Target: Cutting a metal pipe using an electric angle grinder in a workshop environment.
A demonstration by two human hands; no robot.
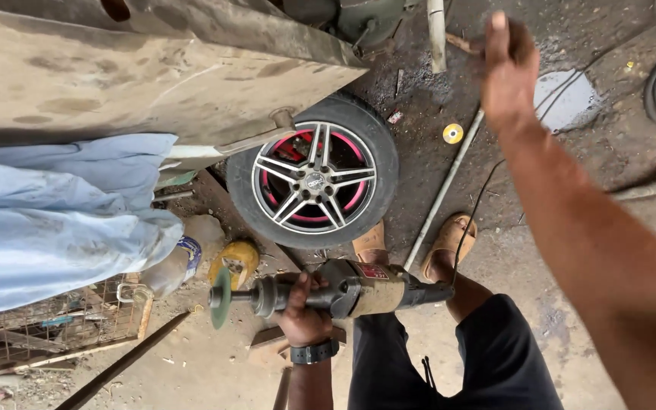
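My left hand (301, 315), with a black watch on the wrist, grips the body of a grey angle grinder (343, 290). The grinder lies level, and its green disc (221, 297) points left. A black cable (477, 203) runs from the tool's rear across the ground. My right hand (507, 67) is raised far ahead at the top of the view, blurred, back towards me, one finger stretched out. Its palm is hidden. A car wheel (316, 178) with a silver spoked rim and red parts behind it stands just beyond the grinder.
A dusty sanded car body panel (153, 76) and a light blue cloth (55, 212) fill the left. Around my sandalled feet (449, 239) are a long metal rod (442, 193), a yellow disc (452, 134), a yellow container (237, 262), a wire cage (55, 323) and a puddle (567, 95).
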